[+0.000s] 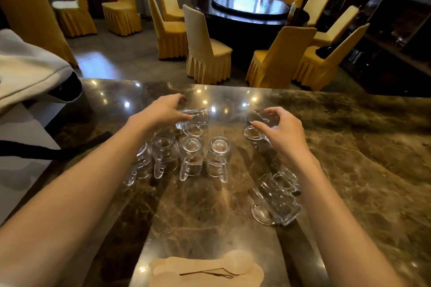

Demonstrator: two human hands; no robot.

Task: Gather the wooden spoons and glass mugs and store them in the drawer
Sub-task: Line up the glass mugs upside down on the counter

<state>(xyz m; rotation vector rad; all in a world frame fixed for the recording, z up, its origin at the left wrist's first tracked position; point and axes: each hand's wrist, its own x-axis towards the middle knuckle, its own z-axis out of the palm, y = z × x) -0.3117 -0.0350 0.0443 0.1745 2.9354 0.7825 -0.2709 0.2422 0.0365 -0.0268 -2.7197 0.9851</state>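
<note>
Several clear glass mugs stand upside down in a row (191, 156) on the brown marble counter (349, 147). My left hand (163, 109) grips a glass mug (196, 117) tipped on its side behind the row. Over at the right, my right hand (279, 128) closes on another glass mug (258, 121), also tilted. A further pair of mugs (277, 200) lies on its side near my right forearm. Pale wooden spoons (210, 270) lie bunched at the counter's near edge. No drawer is in view.
A grey and black bag (30, 77) rests on the counter's left end. Beyond the counter stand yellow-covered chairs (205, 53) around a dark round dining table (249, 7). Dark shelving (396, 18) lines the right wall.
</note>
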